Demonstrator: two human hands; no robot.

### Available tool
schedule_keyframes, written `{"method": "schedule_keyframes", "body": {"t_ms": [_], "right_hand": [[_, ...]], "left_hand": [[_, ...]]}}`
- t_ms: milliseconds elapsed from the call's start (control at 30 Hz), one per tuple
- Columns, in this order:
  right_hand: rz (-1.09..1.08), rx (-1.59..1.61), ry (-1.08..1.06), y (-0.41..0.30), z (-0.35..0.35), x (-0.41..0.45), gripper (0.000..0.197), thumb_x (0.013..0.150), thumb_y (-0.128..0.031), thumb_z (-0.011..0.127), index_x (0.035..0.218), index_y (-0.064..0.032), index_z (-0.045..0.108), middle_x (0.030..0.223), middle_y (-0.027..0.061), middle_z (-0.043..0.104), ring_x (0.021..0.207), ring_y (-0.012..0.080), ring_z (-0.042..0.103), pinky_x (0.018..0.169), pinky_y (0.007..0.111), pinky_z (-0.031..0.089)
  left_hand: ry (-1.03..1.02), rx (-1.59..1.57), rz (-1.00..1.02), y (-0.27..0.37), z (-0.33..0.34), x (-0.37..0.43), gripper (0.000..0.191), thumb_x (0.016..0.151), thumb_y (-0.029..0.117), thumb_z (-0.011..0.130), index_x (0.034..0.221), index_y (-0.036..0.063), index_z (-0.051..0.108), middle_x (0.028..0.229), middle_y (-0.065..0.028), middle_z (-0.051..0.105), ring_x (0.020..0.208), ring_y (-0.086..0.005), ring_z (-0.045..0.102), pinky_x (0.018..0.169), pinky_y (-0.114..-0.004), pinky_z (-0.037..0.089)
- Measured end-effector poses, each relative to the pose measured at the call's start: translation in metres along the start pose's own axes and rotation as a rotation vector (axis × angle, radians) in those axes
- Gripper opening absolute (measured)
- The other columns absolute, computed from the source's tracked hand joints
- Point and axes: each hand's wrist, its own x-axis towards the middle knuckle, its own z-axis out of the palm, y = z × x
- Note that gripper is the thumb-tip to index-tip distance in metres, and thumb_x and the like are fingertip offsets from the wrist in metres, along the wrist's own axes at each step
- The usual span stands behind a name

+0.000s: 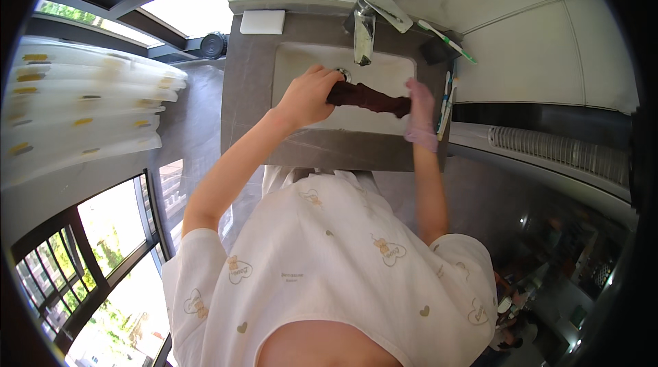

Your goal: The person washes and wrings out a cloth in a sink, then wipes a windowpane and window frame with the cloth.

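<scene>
A dark maroon cloth [367, 98], bunched lengthwise, stretches between my two hands over the sink. My left hand [311, 97] is bare and grips its left end, thumb underneath and fingers on top. On the other side my right hand [422, 107], in a thin pinkish translucent glove, is closed at the cloth's right end; motion blurs its fingers. The pale rectangular sink [344, 123] lies below, its drain [343, 75] partly hidden by my left hand. The metal faucet [364, 38] stands behind the cloth, its spout pointing toward me.
Grey countertop [247, 84] surrounds the sink. A white rectangular box [262, 22] sits at its back left. A green-and-white toothbrush [447, 41] rests over a dark holder [437, 52]; more toothbrushes [445, 107] lie along the right edge. A patterned curtain [87, 110] hangs at left.
</scene>
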Motion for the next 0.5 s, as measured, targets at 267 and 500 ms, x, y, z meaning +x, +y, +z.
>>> {"method": "schedule_keyframes", "body": {"t_ms": [267,500], "right_hand": [[0.069,0.255,-0.601,0.024,0.092,-0.044,0.033,0.073,-0.006,0.052,0.105,-0.0014,0.043,0.079,0.0047,0.053,0.075,0.0116,0.049,0.07,0.025,0.039],[-0.036,0.061,-0.42,0.028,0.096,-0.043,0.023,0.079,-0.018,0.043,0.088,0.001,0.052,0.079,0.0066,0.054,0.072,0.0102,0.049,0.067,0.023,0.039]], "left_hand": [[-0.02,0.046,0.007,0.022,-0.025,0.016,0.032,0.055,0.003,0.057,0.086,0.0043,0.05,0.08,-0.0111,0.051,0.083,-0.0276,0.045,0.072,-0.034,0.039],[-0.005,0.108,-0.065,0.02,-0.048,0.01,0.035,0.055,0.007,0.057,0.089,0.0032,0.05,0.083,-0.0113,0.054,0.083,-0.0276,0.046,0.074,-0.033,0.039]]}}
